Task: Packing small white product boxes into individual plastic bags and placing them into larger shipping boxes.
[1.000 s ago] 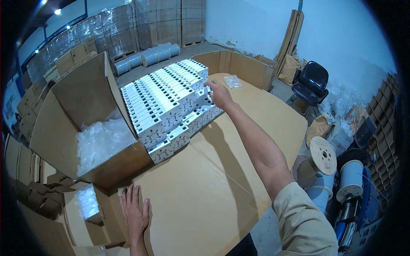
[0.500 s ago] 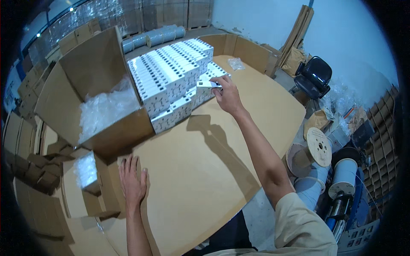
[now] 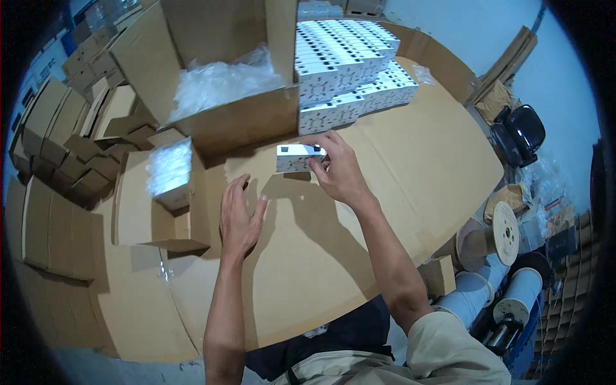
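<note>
My right hand (image 3: pixel 340 168) grips the right end of a small white box (image 3: pixel 292 162) with dark printed marks, held just above the cardboard-covered table (image 3: pixel 308 256). To its left, my left hand (image 3: pixel 240 218) is raised a little with fingers apart and nothing in it. Behind the held box, many matching white boxes (image 3: pixel 346 58) stand in stacked rows. Left of my left hand sits an open carton (image 3: pixel 138 212), with a bundle in clear bubble wrap (image 3: pixel 172 165) inside it.
A large open carton (image 3: pixel 237 119) holding clear plastic wrap (image 3: pixel 224 80) stands at the back left. Folded cardboard boxes (image 3: pixel 58 231) crowd the left side. Beyond the table's right edge are cable spools (image 3: pixel 505 234) and a black chair (image 3: pixel 518 135).
My right hand has brought the white box from the stack toward me and to the left. My left hand has lifted from the table edge near the small carton. The view has shifted left.
</note>
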